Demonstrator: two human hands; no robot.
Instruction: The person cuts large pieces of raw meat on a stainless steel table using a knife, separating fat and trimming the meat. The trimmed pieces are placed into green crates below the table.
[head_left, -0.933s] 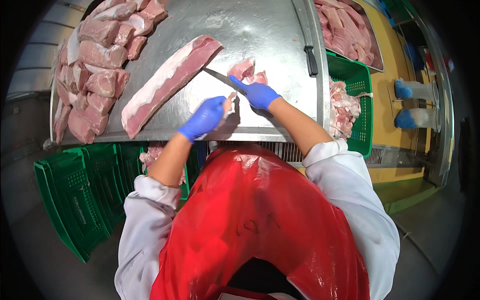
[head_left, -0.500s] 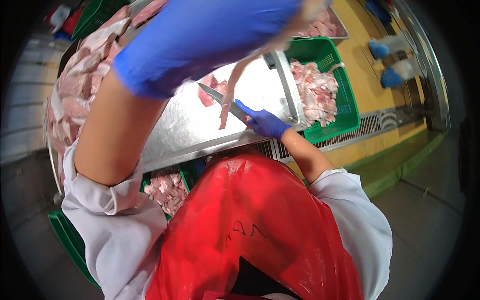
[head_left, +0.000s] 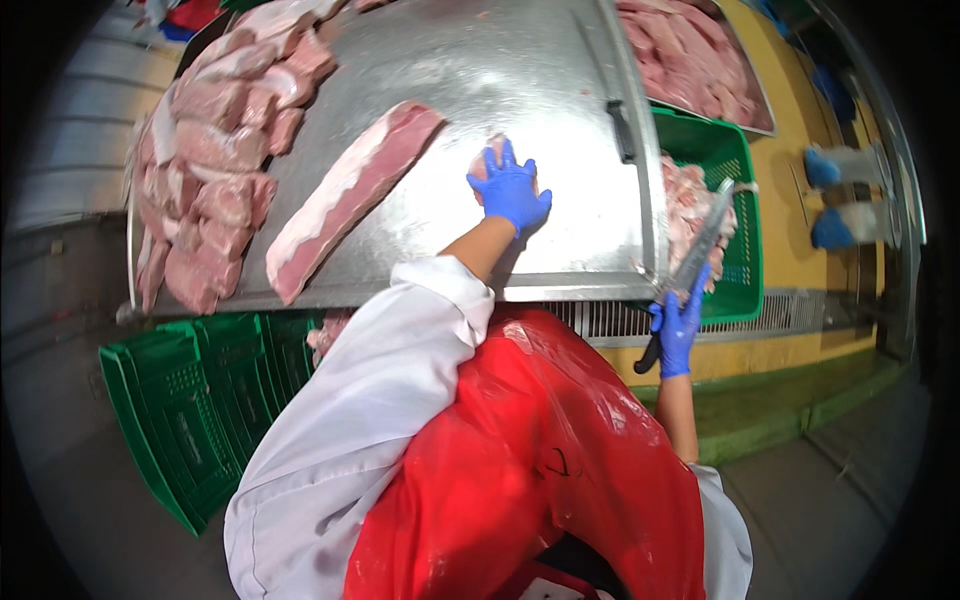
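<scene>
My left hand, in a blue glove, presses flat with fingers spread on a small pink piece of meat, which it mostly covers. Beyond the table's right front corner, my right hand grips a knife, black handle low and blade pointing up and away over a green crate of pale meat trimmings. Left of my left hand, a long slab of meat with a white fat side lies slantwise on the metal table.
Many meat pieces are heaped along the table's left side. A black-handled tool lies by its right rim. A metal tray of meat stands far right. Green crates sit below at left; a floor grate runs at right.
My left hand has come down from high near the camera, where a meat strip hung below it, onto the table. My right hand has carried the knife rightward off the table. The view has shifted.
</scene>
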